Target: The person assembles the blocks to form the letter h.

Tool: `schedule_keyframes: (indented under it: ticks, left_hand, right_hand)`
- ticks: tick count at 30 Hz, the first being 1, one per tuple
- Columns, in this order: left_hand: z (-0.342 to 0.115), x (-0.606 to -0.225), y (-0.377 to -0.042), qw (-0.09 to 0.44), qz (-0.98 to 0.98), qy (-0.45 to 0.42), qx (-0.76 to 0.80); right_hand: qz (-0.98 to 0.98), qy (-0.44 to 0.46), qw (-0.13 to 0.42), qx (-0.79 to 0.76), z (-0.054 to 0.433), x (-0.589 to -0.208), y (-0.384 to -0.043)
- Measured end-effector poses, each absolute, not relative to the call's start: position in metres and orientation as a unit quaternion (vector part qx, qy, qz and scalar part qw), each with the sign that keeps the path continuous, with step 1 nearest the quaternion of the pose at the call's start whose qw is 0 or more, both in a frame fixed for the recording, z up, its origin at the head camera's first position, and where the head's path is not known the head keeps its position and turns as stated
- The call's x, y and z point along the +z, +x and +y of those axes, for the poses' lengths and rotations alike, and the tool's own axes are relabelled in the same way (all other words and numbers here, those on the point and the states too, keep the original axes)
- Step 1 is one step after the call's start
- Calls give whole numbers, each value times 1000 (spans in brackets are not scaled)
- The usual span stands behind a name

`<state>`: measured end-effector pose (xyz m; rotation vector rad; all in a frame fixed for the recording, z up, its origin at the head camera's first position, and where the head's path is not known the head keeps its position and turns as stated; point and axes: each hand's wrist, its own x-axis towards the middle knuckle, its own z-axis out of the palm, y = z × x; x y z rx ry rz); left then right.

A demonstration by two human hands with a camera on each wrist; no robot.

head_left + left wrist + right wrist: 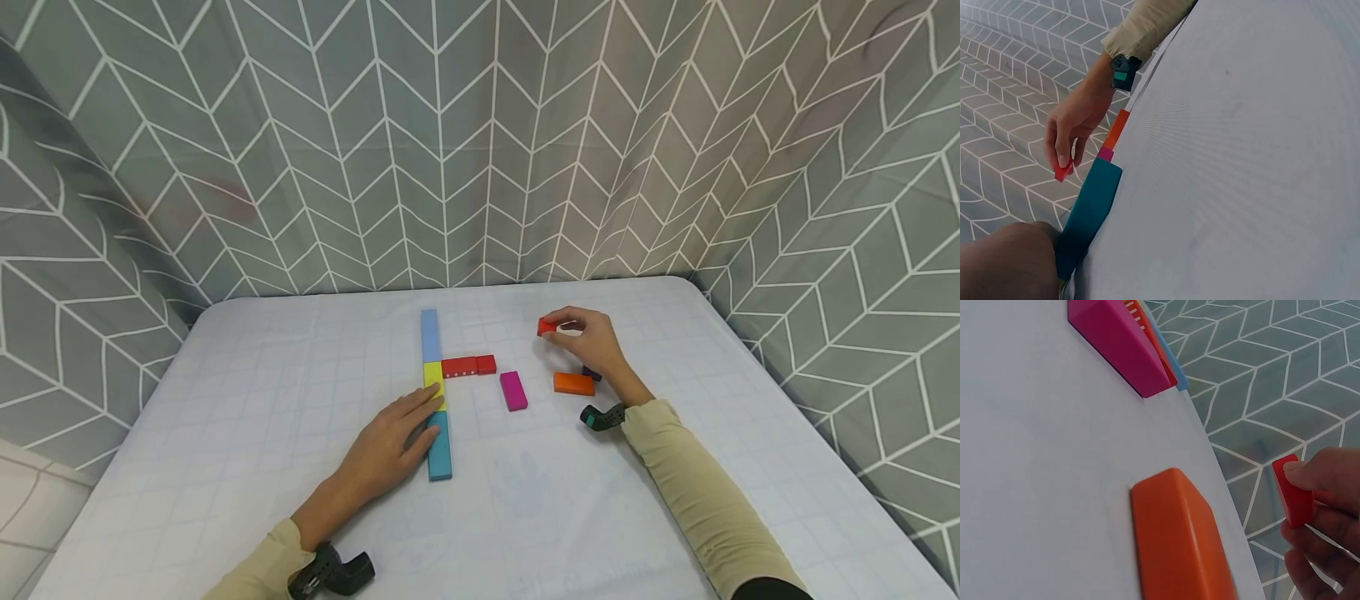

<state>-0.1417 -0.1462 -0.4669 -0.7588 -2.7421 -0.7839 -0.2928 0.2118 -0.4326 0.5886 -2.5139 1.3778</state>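
Note:
My right hand [596,340] pinches a small red block [1292,492] between thumb and fingers, held above the far right part of the table. My left hand [392,440] lies flat, its fingers resting on the yellow block [432,374] and the edge of the teal block [440,450]. These two stand end to end with a light blue block [430,335] in one straight column. From the yellow block's right side, a longer red block [459,367] with white marks and a short red block [487,364] run out in a row.
Right of the red row lies a magenta block [513,391], set at a slant. An orange block [573,383] sits below the right hand, and a dark blue block [592,373] shows partly behind it. The white-covered table [517,525] ends at a patterned curtain [465,167].

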Motion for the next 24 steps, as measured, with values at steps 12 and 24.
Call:
schedule_keyframes:
  ticks: [12,24]
  left_hand:
    - [-146,-468,-142,91,-928,-252,-260]
    - [-146,-466,-141,85,-930,-246,-260]
  right_hand:
    - [-843,225,77,482,195,-433,-285]
    - [-833,252,43,492,180,-439,-282]
